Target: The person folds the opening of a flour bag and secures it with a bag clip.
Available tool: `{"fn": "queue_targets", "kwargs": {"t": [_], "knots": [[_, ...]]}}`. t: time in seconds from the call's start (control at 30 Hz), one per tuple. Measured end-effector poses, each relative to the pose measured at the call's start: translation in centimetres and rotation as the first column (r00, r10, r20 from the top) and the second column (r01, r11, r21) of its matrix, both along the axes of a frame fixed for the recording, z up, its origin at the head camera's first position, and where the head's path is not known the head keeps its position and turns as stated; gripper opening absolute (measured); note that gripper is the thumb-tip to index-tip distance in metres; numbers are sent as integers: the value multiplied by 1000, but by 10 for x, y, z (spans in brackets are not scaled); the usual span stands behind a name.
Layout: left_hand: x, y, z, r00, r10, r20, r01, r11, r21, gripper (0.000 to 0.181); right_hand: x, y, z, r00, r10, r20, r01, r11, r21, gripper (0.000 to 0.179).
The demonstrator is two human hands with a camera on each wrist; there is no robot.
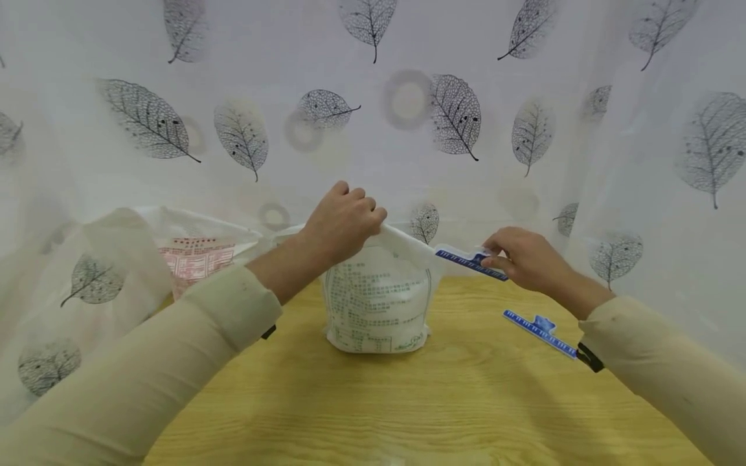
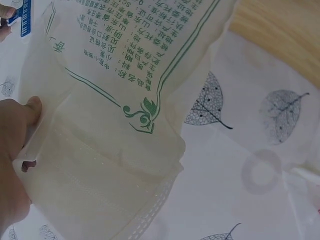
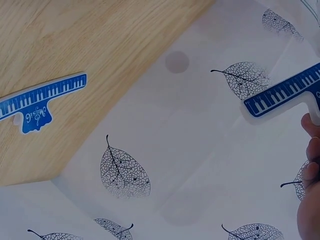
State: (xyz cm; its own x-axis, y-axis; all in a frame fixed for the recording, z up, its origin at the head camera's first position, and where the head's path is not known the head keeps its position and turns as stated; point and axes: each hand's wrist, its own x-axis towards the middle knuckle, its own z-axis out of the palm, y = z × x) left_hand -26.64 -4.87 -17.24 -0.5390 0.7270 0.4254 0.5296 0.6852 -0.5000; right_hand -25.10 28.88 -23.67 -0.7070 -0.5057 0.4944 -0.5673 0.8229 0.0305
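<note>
Sheer white curtain fabric (image 1: 408, 168), printed with grey skeleton leaves and faint rings, is draped all round the far side and both flanks of a pale wooden table (image 1: 466, 395) whose grain runs left to right. At the table's middle a translucent plastic bag (image 1: 377, 304) is stood upright, plump with white contents and printed in green characters with a green scroll border; a ribbed, heat-sealed seam is seen along its top in the left wrist view. That top edge is gathered and pulled up by the left hand (image 1: 344, 220), knuckles raised and fingers curled tightly round the plastic. A flat blue sealing clip (image 1: 471, 262), marked like a piano keyboard, is pinched at its right end by the right hand (image 1: 521, 255), its left tip brought against the bag's stretched top. A second clip (image 1: 539, 332) of the same pattern is laid flat on the wood, near right. Far left, another bag with red print (image 1: 195, 259) is half hidden under curtain.
</note>
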Motion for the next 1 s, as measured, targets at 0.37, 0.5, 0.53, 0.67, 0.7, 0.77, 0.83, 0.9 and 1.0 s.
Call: {"fn": "queue_targets", "kwargs": {"t": [0.37, 0.5, 0.53, 0.67, 0.7, 0.77, 0.83, 0.9, 1.0], "knots": [[-2, 4, 3, 994, 30, 105, -34, 999, 41, 24, -9, -7, -1, 999, 13, -31, -15, 998, -59, 16], [-4, 4, 3, 993, 29, 111, -33, 999, 32, 24, -16, -14, -5, 998, 52, -22, -54, 994, -90, 15], [-4, 4, 4, 994, 27, 109, -30, 999, 29, 25, -17, -16, -5, 998, 62, -24, -64, 994, -93, 14], [-3, 3, 5, 995, 19, 96, -20, 1000, 13, 26, -19, -23, -2, 994, 98, -44, -102, 989, -108, 15], [-3, 3, 6, 996, 16, 93, -18, 1000, 11, 27, -19, -25, -1, 994, 102, -50, -107, 988, -110, 15], [-3, 2, 6, 996, 11, 85, -12, 1000, 10, 28, -19, -28, 0, 992, 109, -61, -115, 987, -113, 15], [-3, 1, 6, 997, 4, 83, -5, 1000, 14, 28, -19, -32, 2, 991, 117, -64, -123, 986, -116, 15], [-3, 1, 5, 997, -11, 81, 9, 1000, 18, 29, -19, -37, 4, 991, 122, -62, -129, 985, -118, 15], [-3, 1, 4, 996, -35, 77, 34, 999, 24, 30, -20, -45, 8, 989, 134, -63, -141, 983, -115, 15]]}}
